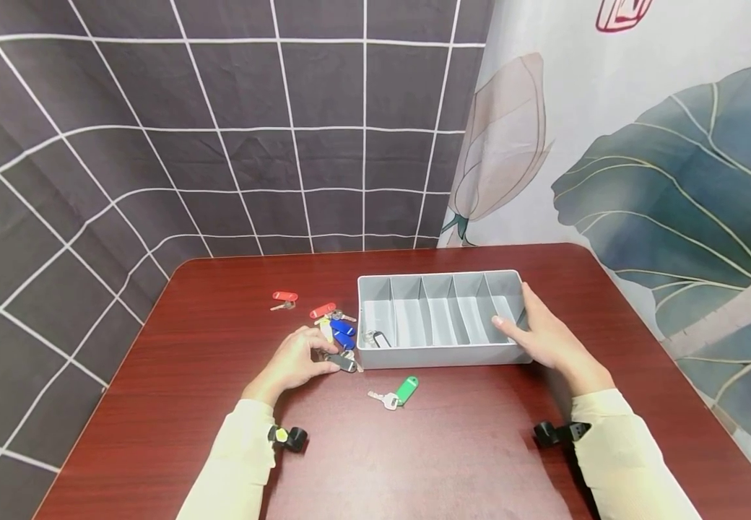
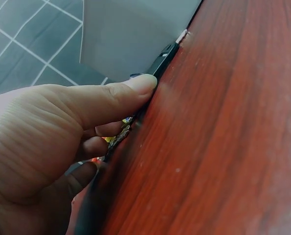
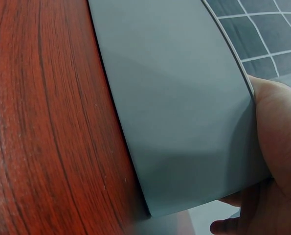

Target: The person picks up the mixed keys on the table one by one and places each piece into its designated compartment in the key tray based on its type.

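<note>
My left hand [image 1: 295,359] is at the tray's left end, its thumb and fingers pinching a dark grey key tag [image 1: 341,362] low at the table. In the left wrist view the thumb lies on that tag [image 2: 166,58], beside the tray wall [image 2: 130,34]. My right hand [image 1: 547,334] grips the right end of the grey divided tray [image 1: 443,356], thumb over the rim. One key with a black-framed tag [image 1: 381,339] lies in the leftmost compartment. Blue tags [image 1: 343,339], a yellow tag [image 1: 326,329] and a red tag [image 1: 323,310] with keys crowd beside the left hand.
A green key tag [image 1: 407,390] with a key [image 1: 385,399] lies in front of the tray. Farther back on the left is another red tag [image 1: 285,296] with its key. The reddish wooden table [image 1: 440,462] ends at hanging cloths, one with a grid [image 1: 323,159].
</note>
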Demonstrator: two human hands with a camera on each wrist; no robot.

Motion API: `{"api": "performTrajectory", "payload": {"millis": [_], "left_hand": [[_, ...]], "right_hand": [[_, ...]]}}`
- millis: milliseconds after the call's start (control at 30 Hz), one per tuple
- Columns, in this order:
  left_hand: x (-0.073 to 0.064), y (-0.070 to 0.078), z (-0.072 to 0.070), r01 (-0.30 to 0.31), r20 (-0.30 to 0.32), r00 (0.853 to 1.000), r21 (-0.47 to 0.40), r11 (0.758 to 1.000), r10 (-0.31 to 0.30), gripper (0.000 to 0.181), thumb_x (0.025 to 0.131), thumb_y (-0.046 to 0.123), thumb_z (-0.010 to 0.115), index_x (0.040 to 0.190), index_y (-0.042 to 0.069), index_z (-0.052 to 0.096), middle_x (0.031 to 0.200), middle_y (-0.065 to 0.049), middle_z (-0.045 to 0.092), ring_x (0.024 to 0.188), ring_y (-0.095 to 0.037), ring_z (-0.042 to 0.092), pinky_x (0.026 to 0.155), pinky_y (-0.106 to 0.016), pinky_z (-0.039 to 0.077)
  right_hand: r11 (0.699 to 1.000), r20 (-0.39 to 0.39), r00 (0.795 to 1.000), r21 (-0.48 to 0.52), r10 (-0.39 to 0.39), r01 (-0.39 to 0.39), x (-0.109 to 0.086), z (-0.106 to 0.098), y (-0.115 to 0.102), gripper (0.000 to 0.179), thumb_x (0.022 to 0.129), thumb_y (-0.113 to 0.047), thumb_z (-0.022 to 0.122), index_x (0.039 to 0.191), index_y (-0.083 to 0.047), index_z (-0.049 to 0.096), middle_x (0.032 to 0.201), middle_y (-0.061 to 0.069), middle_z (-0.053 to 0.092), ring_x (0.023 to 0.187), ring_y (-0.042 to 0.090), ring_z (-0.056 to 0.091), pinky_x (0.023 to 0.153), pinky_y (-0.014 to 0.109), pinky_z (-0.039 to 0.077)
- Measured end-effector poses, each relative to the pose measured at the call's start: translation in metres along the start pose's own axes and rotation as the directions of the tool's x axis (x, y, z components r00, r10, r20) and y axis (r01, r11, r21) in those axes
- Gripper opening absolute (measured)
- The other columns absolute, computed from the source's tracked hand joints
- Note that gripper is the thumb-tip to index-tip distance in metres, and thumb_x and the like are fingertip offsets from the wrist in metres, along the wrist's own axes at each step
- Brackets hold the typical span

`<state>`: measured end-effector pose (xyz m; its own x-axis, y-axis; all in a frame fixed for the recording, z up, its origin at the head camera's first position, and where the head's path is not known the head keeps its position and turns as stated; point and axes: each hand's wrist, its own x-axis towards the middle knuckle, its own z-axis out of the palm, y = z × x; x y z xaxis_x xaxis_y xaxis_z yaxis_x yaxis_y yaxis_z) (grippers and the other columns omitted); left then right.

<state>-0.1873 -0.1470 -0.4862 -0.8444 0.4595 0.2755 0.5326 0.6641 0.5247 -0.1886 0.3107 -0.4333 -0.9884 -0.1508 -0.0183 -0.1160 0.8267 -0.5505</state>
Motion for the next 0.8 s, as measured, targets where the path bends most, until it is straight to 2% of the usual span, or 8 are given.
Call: {"api": "performTrajectory", "payload": {"millis": [233,467,800], "left_hand": [[0.0005,-0.0011,0.0002,0.009,0.003,1.000,0.015,1.000,-0.009,0.025,0.065,0.027,0.089,0.085,0.018,0.075,0.081,0.013,0.067,0.084,-0.013,0.056,0.077,-0.034,0.046],[-0.0010,0.0024,-0.0019,0.074,0.049,0.996,0.018,0.997,-0.075,0.022,0.067,0.030,0.088,0.078,0.023,0.070,0.073,0.017,0.060,0.080,-0.010,0.053,0.076,-0.033,0.045],[-0.0003,0.0038,-0.0047,0.054,0.066,0.996,0.014,0.998,-0.055,0.015,0.071,0.027,0.085,0.071,0.028,0.070,0.073,0.021,0.059,0.079,-0.008,0.053,0.075,-0.032,0.044]], "right_hand": [[1.000,0.005,1.000,-0.006,0.003,-0.003,-0.0007,0.0008,0.0020,0.104,0.089,-0.062,0.052,0.152,-0.006,-0.009,0.158,0.022,0.002,0.142,0.042,0.014,0.108,0.061,0.018],[1.000,0.007,1.000,0.004,0.008,-0.008,-0.0012,0.0018,0.0024,0.104,0.089,-0.062,0.052,0.152,-0.007,-0.009,0.159,0.021,0.001,0.142,0.042,0.014,0.108,0.062,0.017],[1.000,0.009,1.000,-0.001,-0.001,0.001,0.0007,0.0007,0.0013,0.104,0.090,-0.061,0.052,0.152,-0.006,-0.009,0.158,0.022,0.002,0.142,0.042,0.013,0.108,0.062,0.018]]}}
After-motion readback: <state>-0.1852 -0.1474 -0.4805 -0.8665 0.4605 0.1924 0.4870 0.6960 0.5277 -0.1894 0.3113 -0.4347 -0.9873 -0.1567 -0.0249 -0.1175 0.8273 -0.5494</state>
